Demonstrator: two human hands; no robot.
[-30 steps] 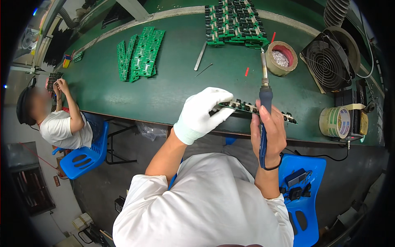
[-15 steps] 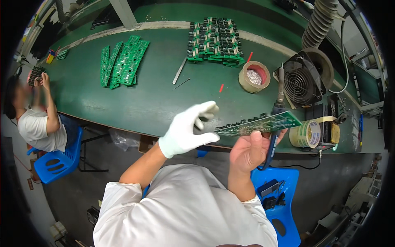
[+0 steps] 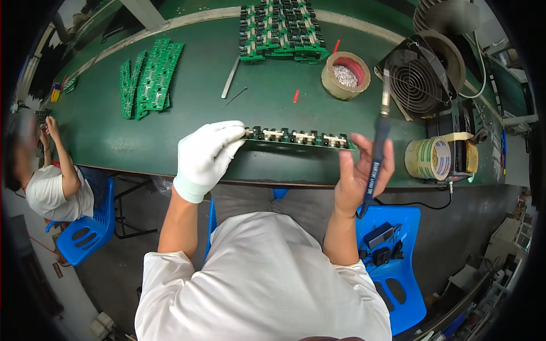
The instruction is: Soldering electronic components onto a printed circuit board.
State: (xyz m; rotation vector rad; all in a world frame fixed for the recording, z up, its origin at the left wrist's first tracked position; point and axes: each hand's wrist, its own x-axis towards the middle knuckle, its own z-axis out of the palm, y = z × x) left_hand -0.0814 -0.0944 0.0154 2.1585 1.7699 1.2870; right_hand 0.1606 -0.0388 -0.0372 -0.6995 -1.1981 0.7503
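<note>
In a white glove, my left hand (image 3: pixel 207 156) pinches the left end of a green circuit board (image 3: pixel 296 140). The board is nearly level above the table's near edge, black and cream components along its upper side. My bare right hand (image 3: pixel 351 184) grips a blue-handled soldering iron (image 3: pixel 375 165), its metal end pointing up and away. That hand's thumb and a fingertip are at the board's right end; whether they still press on it I cannot tell. Beyond the board lie a flat metal tool (image 3: pixel 230 78), a thin dark pick (image 3: pixel 235 97) and a small red piece (image 3: pixel 296 96).
Populated boards (image 3: pixel 281 37) are stacked at the back; flatter green boards (image 3: pixel 159 74) lie left. A tape ring (image 3: pixel 331 78) of silvery bits, a fan (image 3: pixel 418 74) and a tape roll (image 3: pixel 424 159) stand right. A co-worker (image 3: pixel 57 182) sits far left beside a blue chair (image 3: pixel 91 238).
My left hand has closed on the board's left end. The board has turned from tilted to nearly level, component side in view, and moved left. My right hand keeps the soldering iron.
</note>
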